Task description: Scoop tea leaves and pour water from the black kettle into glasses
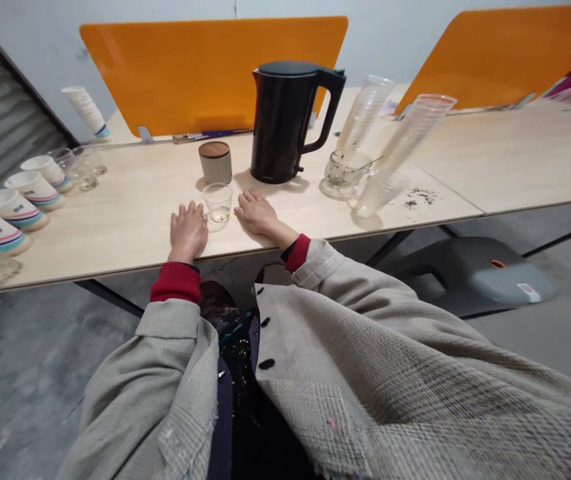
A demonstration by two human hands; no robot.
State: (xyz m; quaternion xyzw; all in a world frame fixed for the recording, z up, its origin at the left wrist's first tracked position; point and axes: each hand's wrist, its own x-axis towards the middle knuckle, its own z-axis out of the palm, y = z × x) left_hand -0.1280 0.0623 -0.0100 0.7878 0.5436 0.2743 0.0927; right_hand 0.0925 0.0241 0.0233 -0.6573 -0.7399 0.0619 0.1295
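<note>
1. Resting palm-down on the tabletop (pixel 130 223), the left hand (pixel 188 230) lies at eight o'clock from the clear cup (pixel 218 202), fingers released; I cannot tell whether they touch it
2. At three o'clock, just beside the cup, the right hand (pixel 256 212) also lies flat, fingers unclenched
3. The cup stands upright between both hands, the lidded canister (pixel 216 167) at twelve o'clock and the black kettle (pixel 282 127) at one
4. Paper cups (pixel 9 209) line up at nine o'clock
</note>
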